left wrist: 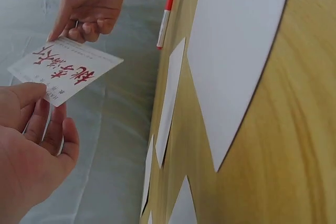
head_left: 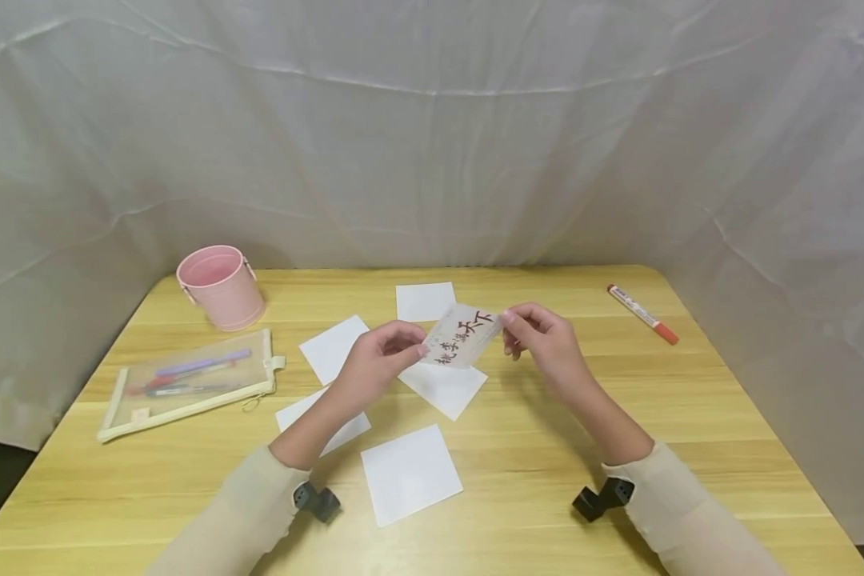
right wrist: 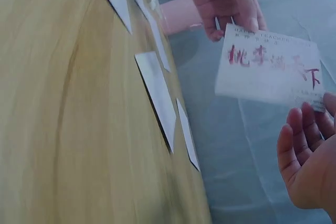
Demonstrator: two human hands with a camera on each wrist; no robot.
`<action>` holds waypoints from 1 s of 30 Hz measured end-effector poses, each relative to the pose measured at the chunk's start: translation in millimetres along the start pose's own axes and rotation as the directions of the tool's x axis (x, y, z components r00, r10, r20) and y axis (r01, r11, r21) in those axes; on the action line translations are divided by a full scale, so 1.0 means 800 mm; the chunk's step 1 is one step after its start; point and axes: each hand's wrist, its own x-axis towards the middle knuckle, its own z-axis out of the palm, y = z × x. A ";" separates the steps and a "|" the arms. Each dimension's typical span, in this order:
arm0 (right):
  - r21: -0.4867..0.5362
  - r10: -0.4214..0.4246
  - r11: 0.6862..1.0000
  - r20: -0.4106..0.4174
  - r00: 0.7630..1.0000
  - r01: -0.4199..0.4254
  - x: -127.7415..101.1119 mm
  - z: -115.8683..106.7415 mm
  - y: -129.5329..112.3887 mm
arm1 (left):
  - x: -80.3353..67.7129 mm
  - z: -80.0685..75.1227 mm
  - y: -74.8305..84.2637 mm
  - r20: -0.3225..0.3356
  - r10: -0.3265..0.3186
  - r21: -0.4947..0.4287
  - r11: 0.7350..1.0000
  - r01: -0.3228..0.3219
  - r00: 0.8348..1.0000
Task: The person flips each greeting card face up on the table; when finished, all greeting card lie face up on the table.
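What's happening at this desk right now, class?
A person holds a small card with red brush characters above the wooden table, the left hand pinching one end and the right hand the other. Five blank white paper squares lie on the table beneath and around it. A pink cup and a mesh pencil pouch sit to the left, a red marker to the right.

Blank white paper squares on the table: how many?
5: far middle, left of the hands, under the card, under the left forearm, nearest. None seems hidden.
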 end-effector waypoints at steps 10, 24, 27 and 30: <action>-0.409 -0.196 0.876 0.185 0.963 0.257 0.002 -0.021 -0.011 | 0.021 0.007 0.010 0.127 -0.007 0.122 0.993 -0.008 0.992; -0.460 -0.024 0.885 0.117 0.993 0.076 0.008 -0.080 0.013 | 0.087 0.049 -0.005 0.241 0.040 0.214 0.972 -0.094 0.970; -0.482 -0.006 0.874 0.113 0.994 0.060 0.016 -0.096 0.024 | 0.110 0.064 -0.010 0.259 0.041 0.248 0.963 -0.107 0.965; -0.501 0.020 0.865 0.104 0.994 0.035 0.025 -0.112 0.034 | 0.133 0.081 -0.013 0.276 0.033 0.287 0.951 -0.115 0.960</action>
